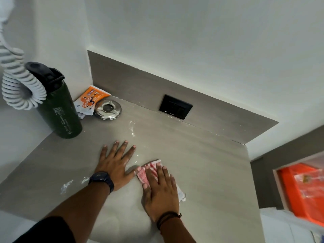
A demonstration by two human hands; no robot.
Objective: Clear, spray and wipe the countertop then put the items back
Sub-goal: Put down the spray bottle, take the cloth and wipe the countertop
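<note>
Right hand [160, 193] is lying flat, fingers straight and close together, pressing the red-and-white cloth [151, 165] onto the grey countertop [201, 172]. The cloth is showing past the fingertips and at the hand's right edge. The open palm is probably spreading pressure over the whole cloth for a broad stroke. Left hand [114, 170] is lying palm down just left of the cloth, fingers spread wide and holding nothing; it appears to be bracing the body over the surface. White residue [66, 186] is showing as smears at near left, with more specks beyond the left hand's fingertips, so those patches look not yet wiped. A dark green bottle [57, 109], an orange sachet [90, 100] and a steel ashtray [108, 109] are sitting bunched in the far left corner, the sachet leaning in the angle of wall and backsplash. Judgement: they are grouped there to free the middle for wiping, and that corner needs its own pass. A white coiled cord [19, 85] is hanging against the bottle's left side. A black switch plate [175, 106] is sitting in the backsplash at far right; damp cloth should be kept off it.
</note>
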